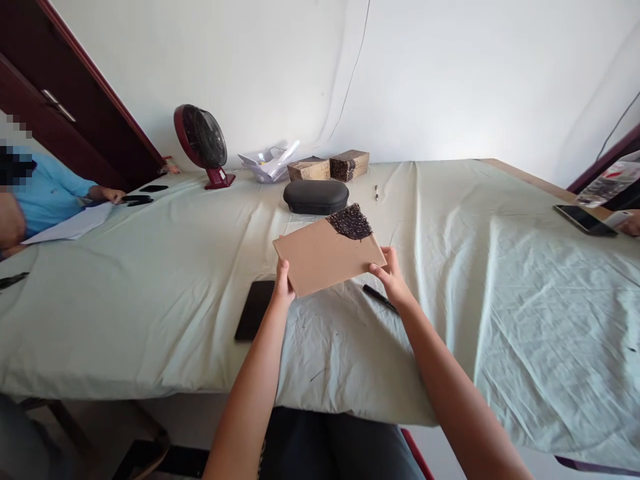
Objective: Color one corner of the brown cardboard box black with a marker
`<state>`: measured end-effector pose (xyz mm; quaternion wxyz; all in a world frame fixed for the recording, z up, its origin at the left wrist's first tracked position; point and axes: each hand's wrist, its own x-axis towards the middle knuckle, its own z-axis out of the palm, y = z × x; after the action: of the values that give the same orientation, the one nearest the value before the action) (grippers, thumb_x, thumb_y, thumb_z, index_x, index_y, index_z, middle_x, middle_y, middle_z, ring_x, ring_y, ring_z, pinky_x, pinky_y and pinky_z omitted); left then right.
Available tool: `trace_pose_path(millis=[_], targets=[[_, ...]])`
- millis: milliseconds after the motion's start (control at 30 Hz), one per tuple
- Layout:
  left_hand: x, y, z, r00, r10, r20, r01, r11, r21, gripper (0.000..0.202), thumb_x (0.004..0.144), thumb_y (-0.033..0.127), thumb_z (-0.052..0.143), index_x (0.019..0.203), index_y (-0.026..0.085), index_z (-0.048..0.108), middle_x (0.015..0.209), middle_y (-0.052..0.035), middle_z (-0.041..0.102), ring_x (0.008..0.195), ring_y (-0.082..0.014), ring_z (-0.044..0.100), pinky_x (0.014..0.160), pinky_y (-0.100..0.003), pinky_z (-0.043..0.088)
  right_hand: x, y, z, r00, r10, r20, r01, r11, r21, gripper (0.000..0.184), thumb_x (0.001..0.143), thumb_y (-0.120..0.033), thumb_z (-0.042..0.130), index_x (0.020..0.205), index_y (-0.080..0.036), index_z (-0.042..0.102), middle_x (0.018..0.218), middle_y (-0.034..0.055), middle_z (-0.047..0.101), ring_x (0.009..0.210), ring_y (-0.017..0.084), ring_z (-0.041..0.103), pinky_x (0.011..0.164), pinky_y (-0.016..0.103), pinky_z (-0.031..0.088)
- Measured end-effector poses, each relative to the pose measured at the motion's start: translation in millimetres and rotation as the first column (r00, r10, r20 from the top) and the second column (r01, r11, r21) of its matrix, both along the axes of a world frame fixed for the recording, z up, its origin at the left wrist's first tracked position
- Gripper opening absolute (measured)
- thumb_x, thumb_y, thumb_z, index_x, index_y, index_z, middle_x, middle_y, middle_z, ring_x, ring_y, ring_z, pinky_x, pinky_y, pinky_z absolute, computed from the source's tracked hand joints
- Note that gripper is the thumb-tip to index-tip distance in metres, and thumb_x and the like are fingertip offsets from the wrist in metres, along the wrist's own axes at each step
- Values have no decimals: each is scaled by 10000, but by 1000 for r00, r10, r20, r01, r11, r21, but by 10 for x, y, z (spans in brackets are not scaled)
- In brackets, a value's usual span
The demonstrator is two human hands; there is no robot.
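Note:
A brown cardboard box (327, 260) is held up above the table, tilted, with black scribbled marking over its far right corner. My left hand (283, 283) grips its left end, thumb on the near face. At the right end, my right hand (393, 275) pinches the corner between thumb and fingers. Below the right hand lies a black marker pen (380, 298) on the cloth. A flat black tablet-like object (254, 312) rests beside my left wrist, partly hidden by the forearm.
Behind the box sit a black zip case (316, 197), two cardboard boxes (350, 165) and a plastic tray (265, 165) with papers. A red fan (203, 143) stands further left. Another person (60, 193) sits at the left; a hand (631, 223) and tablet (586, 220) show at right.

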<state>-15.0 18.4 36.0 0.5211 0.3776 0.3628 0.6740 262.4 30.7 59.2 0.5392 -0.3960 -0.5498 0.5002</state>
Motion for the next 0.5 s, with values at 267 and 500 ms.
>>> trace_pose_path(millis=[267, 500], targets=[[-140, -36, 64, 987, -1, -160, 45, 960, 276, 1138, 661, 961, 708, 1632, 420, 466, 1767, -41, 414, 1684, -354, 284, 1329, -479, 357, 25, 28, -133, 996, -61, 71, 62, 998, -12, 609, 844, -832, 643, 1129, -304, 537, 1265, 95, 655, 1203, 352, 648, 998, 560, 595], [-99, 74, -15, 990, 72, -120, -44, 973, 225, 862, 822, 845, 658, 1539, 374, 575, 1751, -30, 440, 1696, -292, 261, 1367, -435, 274, 138, 67, -190, 981, 10, 196, -43, 986, 161, 802, 939, -884, 451, 1534, -355, 551, 1667, 69, 514, 1628, 380, 337, 1338, 644, 303]])
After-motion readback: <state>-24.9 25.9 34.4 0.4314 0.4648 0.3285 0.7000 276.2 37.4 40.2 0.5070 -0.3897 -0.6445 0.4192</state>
